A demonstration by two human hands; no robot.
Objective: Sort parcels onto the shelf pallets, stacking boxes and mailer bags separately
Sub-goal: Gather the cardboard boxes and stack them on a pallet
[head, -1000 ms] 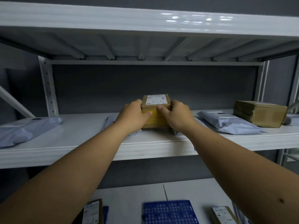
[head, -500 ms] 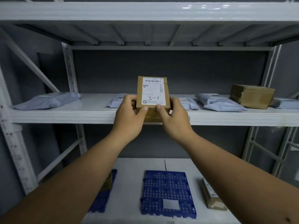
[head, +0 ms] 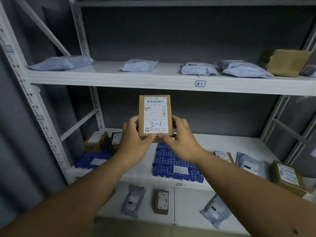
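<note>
Brown cardboard box (head: 155, 115), small and flat, has come off the upper shelf (head: 106, 79) and now hangs below it, over the blue plastic pallet (head: 171, 166). Left hand (head: 135, 144) and right hand (head: 181, 142) grasp its lower corners. Its long axis stands upright, label facing the camera, so it likely goes down among the boxes.

Dim, cool light; wide-angle bending and soft edges.

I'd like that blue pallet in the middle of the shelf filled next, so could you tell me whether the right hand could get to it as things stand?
Probably yes. The middle blue pallet lies bare just below the right hand, nothing between them. But that hand and the left hand grip the labelled box.
</note>
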